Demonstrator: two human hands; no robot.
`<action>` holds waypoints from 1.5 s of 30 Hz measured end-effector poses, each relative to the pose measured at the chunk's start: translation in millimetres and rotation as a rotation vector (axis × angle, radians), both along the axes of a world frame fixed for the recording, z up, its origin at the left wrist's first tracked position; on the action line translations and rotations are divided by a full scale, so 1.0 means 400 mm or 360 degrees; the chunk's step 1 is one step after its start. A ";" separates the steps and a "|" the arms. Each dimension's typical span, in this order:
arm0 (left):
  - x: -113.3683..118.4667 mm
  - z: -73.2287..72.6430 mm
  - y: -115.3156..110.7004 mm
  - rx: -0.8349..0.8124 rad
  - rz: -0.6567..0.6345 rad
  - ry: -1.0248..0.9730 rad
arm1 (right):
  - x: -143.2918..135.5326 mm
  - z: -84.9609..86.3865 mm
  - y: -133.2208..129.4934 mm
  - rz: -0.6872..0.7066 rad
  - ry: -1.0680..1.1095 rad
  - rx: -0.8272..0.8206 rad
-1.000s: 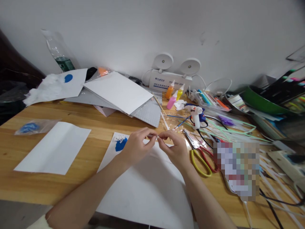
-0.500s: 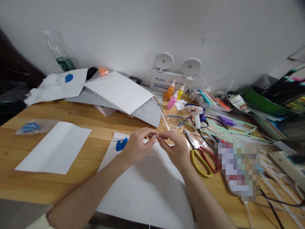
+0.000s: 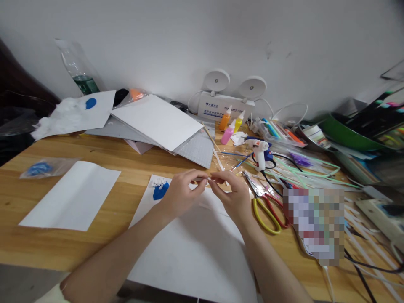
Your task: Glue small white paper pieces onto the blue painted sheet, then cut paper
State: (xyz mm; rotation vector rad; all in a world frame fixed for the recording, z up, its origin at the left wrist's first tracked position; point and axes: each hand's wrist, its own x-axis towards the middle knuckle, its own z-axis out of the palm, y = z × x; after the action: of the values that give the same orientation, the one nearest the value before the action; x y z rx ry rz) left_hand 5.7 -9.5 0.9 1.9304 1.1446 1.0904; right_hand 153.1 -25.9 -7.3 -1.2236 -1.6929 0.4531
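Note:
Over a large white sheet [image 3: 195, 256], my left hand [image 3: 183, 193] and my right hand [image 3: 233, 193] meet fingertip to fingertip. Both are closed in a pinch on a small white piece [image 3: 208, 179], mostly hidden by the fingers and too small to identify. On the sheet's upper left corner, beside my left wrist, is a blue patch [image 3: 160, 192] with white crumbly bits [image 3: 160, 184] along its top. Scissors [image 3: 267, 212] with yellow and red handles lie to the right of my right hand.
A folded white paper [image 3: 72, 195] and a bag of blue material [image 3: 41, 169] lie left. Boards [image 3: 158, 120] are stacked behind. A glue gun [image 3: 259, 153], small paint bottles [image 3: 227, 132], cords and strips crowd the right. A plastic bottle [image 3: 85, 82] stands at the back left.
Very little differs. The fingertips of my right hand have shifted slightly around the small white piece; both arms stay in place.

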 end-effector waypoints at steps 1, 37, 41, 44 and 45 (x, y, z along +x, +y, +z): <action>0.000 0.000 0.000 -0.0008 -0.0001 -0.0002 | -0.001 -0.001 0.000 0.0005 -0.0001 0.0012; -0.002 -0.009 0.003 0.0290 0.0060 0.0345 | -0.004 -0.004 0.000 0.0109 -0.0005 -0.0062; -0.001 -0.011 0.002 0.0240 0.0050 0.0288 | -0.005 -0.004 0.000 0.0098 -0.0005 -0.0076; 0.001 -0.010 0.000 0.0185 0.0046 0.0227 | -0.006 -0.004 0.000 0.0093 -0.0004 -0.0088; 0.002 -0.009 -0.001 0.0179 0.0046 0.0211 | -0.006 -0.004 0.000 0.0092 -0.0004 -0.0088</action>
State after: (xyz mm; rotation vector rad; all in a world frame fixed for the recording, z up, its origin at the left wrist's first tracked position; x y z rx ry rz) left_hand 6.5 -9.8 -2.8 2.1062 1.2079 1.0762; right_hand 150.9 -26.0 -9.0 -1.2177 -1.7315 0.5371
